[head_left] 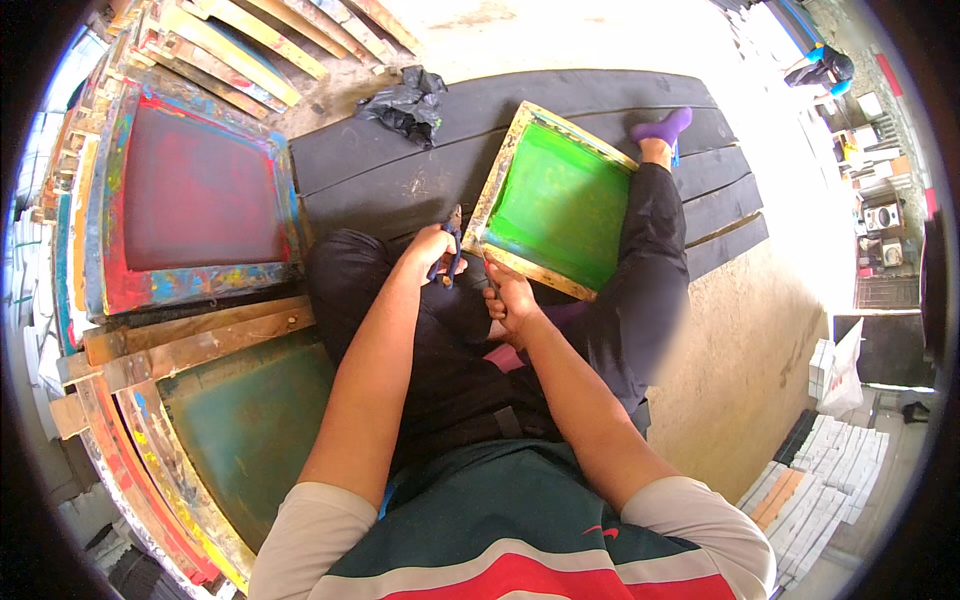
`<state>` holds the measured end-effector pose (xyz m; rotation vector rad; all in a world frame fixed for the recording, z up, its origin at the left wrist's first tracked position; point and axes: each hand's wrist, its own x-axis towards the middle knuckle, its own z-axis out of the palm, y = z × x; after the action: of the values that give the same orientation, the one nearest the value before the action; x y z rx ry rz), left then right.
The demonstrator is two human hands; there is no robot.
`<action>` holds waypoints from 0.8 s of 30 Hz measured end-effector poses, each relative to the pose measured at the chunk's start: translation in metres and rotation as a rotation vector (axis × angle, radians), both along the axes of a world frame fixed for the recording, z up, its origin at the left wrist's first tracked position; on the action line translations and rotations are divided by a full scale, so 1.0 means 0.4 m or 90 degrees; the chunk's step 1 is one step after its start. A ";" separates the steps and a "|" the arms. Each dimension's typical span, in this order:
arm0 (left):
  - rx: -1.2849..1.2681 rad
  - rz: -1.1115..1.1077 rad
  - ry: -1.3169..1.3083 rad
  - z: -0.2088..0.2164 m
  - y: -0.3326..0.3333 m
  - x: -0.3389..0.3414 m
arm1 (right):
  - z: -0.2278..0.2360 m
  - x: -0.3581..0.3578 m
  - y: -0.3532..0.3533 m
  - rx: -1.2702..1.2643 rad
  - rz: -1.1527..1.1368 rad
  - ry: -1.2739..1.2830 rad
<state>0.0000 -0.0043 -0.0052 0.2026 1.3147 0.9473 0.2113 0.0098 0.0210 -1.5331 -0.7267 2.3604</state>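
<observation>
I sit with legs folded around a screen-printing frame (560,200), a wooden frame with bright green mesh. It lies tilted on dark boards, its near corner close to my hands. My left hand (432,250) is closed on blue-handled pliers (452,238), their worn head pointing away from me, left of that corner. In my right hand (514,296), just below the frame's near edge, is a slim dark tool (488,264). Its tip points at the wooden edge; its exact kind is too small to tell.
Left of me stand a paint-stained frame with dark red mesh (200,185) and one with dark green mesh (255,410). A crumpled black plastic bag (408,104) lies on the boards (370,165). White stacks (825,490) sit at right; another person (825,70) is far off.
</observation>
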 end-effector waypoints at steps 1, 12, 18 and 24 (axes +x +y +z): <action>0.001 -0.005 -0.001 -0.003 0.003 0.003 | 0.002 0.002 0.002 -0.036 -0.040 0.036; -0.006 -0.004 -0.006 -0.003 0.000 -0.001 | -0.054 0.028 0.061 0.068 0.131 -0.058; -0.012 0.007 0.010 0.000 -0.012 -0.003 | -0.009 0.018 0.048 0.745 0.554 -0.493; 0.000 -0.004 0.031 0.044 0.004 0.026 | -0.180 0.010 0.027 0.753 0.198 -0.291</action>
<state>0.0104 -0.0028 0.0123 0.2311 1.3586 0.9424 0.2152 0.0204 -0.0511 -1.3527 -2.0603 1.1375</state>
